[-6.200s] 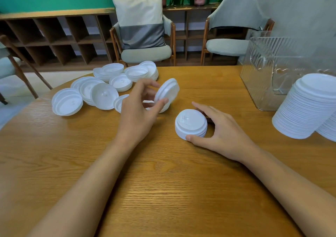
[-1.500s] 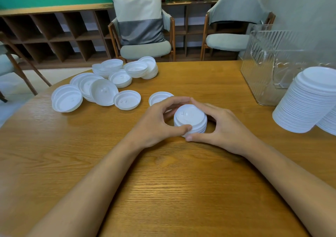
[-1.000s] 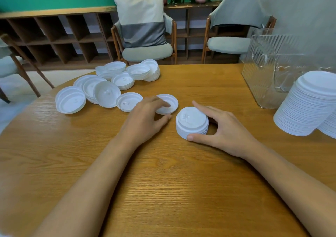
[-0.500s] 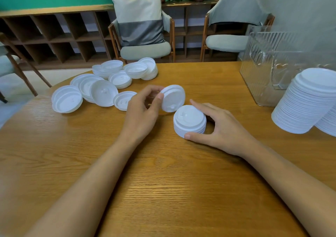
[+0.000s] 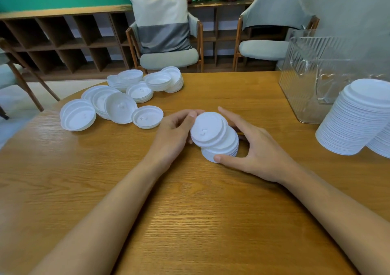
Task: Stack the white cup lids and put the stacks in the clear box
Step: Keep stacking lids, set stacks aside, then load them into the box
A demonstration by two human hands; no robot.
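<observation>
White loose lids [image 5: 147,117] lie scattered at our left; tall stacks [image 5: 356,122] and the clear box [image 5: 306,63] stand right. Our left hand [image 5: 173,135] pinches a tilted lid [image 5: 207,128] atop the small stack [image 5: 223,150] our right hand [image 5: 260,151] grips.

A short stack of white lids [image 5: 221,148] stood at centre, with a single lid [image 5: 207,129] tilted on top, leaning left. Loose lids [image 5: 118,105] lay scattered far left, many rim-up. Tall stacks [image 5: 356,118] stood at right, just beside the ribbed clear box [image 5: 306,63], which was upright farther back.
</observation>
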